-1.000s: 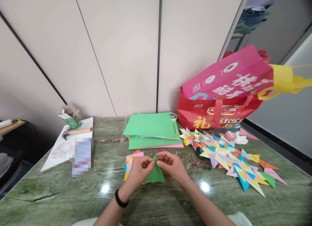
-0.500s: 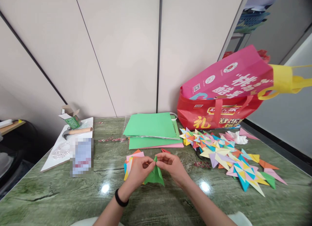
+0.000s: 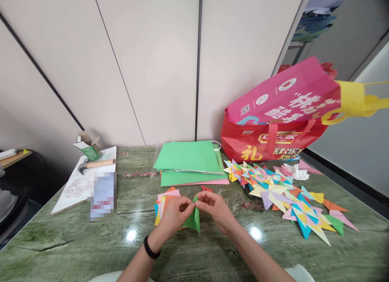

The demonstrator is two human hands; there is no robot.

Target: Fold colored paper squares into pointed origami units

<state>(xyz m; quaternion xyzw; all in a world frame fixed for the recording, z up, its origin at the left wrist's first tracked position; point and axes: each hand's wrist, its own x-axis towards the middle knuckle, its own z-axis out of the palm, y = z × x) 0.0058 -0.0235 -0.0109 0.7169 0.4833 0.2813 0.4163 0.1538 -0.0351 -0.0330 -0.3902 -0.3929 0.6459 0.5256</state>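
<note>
A folded piece of green paper [image 3: 193, 223] is pinched at its top between both hands, low in the middle of the head view. My left hand [image 3: 174, 212], with a black band at the wrist, grips it from the left with thumb and fingers. From the right, my right hand [image 3: 215, 207] pinches the same top edge, fingertips almost touching the left ones. The paper's lower part hangs down as a narrow flap. Partly behind my left hand lies a stack of coloured paper squares [image 3: 168, 193]. A small red paper piece [image 3: 207, 188] lies behind my right fingers.
Green paper sheets [image 3: 188, 156] lie at the table's back. Folded paper stars [image 3: 273, 189] are heaped on the right, before a red bag [image 3: 273, 140] holding a pink bag [image 3: 285, 91]. On the left, a white board [image 3: 73, 195] bears a hammer [image 3: 97, 163] and small box [image 3: 88, 148].
The green paper has turned and closed up, from a wide flared shape to a narrower one. Both hands stay in nearly the same place.
</note>
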